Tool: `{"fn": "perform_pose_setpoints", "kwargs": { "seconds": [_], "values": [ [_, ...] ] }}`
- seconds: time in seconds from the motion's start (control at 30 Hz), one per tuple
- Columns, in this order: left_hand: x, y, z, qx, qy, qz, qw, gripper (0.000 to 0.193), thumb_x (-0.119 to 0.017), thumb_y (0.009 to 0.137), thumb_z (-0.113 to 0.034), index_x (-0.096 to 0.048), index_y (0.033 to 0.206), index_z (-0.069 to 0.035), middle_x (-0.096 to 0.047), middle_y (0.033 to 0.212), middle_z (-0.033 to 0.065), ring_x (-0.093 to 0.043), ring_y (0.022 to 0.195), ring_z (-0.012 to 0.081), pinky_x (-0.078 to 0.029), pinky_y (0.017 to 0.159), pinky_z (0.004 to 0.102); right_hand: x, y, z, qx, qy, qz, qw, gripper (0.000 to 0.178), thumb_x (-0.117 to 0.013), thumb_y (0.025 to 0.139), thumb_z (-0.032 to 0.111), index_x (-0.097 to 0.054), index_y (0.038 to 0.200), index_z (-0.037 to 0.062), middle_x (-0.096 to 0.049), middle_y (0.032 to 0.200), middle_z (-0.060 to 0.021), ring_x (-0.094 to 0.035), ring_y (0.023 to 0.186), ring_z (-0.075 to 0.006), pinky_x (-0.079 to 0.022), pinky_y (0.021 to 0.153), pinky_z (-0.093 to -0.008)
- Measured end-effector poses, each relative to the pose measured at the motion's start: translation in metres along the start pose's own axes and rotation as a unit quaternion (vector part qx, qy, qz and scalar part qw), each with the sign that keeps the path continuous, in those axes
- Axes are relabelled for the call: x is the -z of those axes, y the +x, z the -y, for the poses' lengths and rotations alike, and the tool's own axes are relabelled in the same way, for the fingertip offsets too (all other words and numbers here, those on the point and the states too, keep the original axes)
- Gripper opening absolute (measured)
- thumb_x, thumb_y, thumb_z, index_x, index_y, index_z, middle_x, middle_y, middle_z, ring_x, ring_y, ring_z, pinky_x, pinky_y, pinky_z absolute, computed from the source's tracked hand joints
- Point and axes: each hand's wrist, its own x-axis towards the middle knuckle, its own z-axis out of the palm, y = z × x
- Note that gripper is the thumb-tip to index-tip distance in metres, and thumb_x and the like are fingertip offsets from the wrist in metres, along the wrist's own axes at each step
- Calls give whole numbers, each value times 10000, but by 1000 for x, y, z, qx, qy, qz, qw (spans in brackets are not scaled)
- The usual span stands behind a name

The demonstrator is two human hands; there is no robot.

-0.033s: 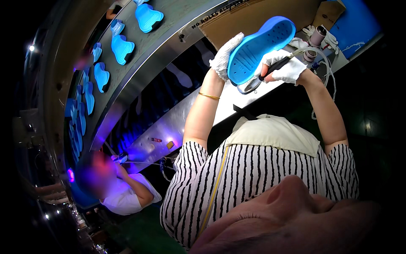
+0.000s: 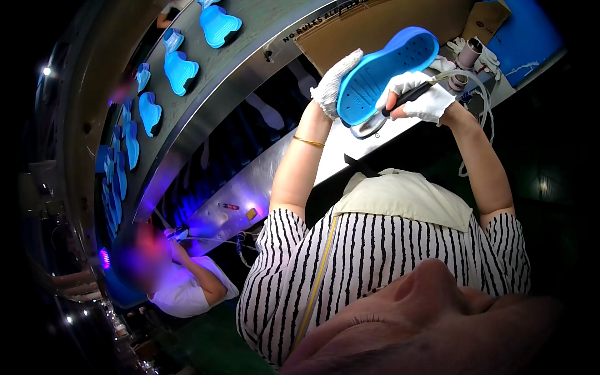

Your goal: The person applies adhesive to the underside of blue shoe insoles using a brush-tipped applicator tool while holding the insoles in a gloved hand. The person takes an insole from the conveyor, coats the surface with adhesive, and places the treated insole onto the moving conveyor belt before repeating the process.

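A bright blue shoe sole (image 2: 364, 84), with small holes and grooves, is held up in front of me. My left hand (image 2: 334, 86), in a white glove, is closed around its left edge; part of the fingers is hidden behind it. A white glove with bare fingertips covers my right hand (image 2: 424, 103). It grips a hand tool with a black handle (image 2: 412, 95) and a shiny rounded metal head (image 2: 370, 127). That metal head is at the sole's lower end; whether it touches the edge I cannot tell. A pale hose runs from the tool.
Several blue soles lie on the curved conveyor (image 2: 187, 115) at left. A person in a white top (image 2: 194, 287) works at lower left. Beyond my hands are a cardboard box (image 2: 350, 34), a thread spool (image 2: 470, 53) and white gloves (image 2: 489, 59). The metal bench (image 2: 331, 153) is brightly lit.
The sole and both hands have shifted very slightly right and down. Both grips stay the same, and the tool's head remains by the sole's lower end.
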Motion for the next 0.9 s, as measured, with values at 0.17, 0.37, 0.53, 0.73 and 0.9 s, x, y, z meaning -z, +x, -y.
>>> {"fn": "perform_pose_setpoints", "kwargs": {
  "seconds": [0.17, 0.37, 0.53, 0.73, 0.9],
  "values": [
    [-7, -1, -5, 69, 103, 8, 992, 378, -617, 856, -372, -609, 1032, -37, -651, 902, 107, -641, 742, 168, -550, 655, 287, -6, 2, -17, 70, -159, -38, 984, 130, -678, 664, -32, -586, 742, 16, -643, 819, -74, -601, 814, -173, -480, 738, -290],
    [-9, 1, 0, 82, 135, 28, 987, 383, -612, 863, -373, -613, 1051, -39, -652, 918, 102, -640, 758, 160, -544, 677, 285, 10, -5, -8, 47, -120, -19, 991, 139, -650, 648, -70, -591, 748, 7, -638, 815, -75, -609, 780, -174, -493, 720, -290],
    [-7, -3, -7, 85, 171, 43, 981, 399, -618, 858, -378, -612, 1059, -34, -652, 916, 115, -644, 752, 171, -544, 656, 282, 17, -12, 2, 14, -226, -15, 974, 123, -671, 655, -14, -602, 748, 26, -640, 821, -75, -605, 807, -196, -486, 750, -299],
    [7, -3, 3, 59, 21, 18, 998, 491, -539, 896, -410, -562, 1126, 23, -632, 1011, 181, -651, 840, 257, -549, 787, 353, 27, -31, 16, 14, -88, -58, 994, 128, -681, 716, -30, -585, 787, 17, -616, 798, -48, -600, 822, -141, -479, 753, -262],
    [5, -1, 29, -41, -214, 155, 964, 731, -356, 898, -579, -416, 1290, 36, -527, 1191, 271, -575, 1029, 374, -483, 898, 466, -30, -16, -4, 39, -20, -174, 984, 61, -678, 760, 9, -625, 790, -3, -616, 745, -46, -566, 673, -82, -464, 627, -226]
  ]
}}
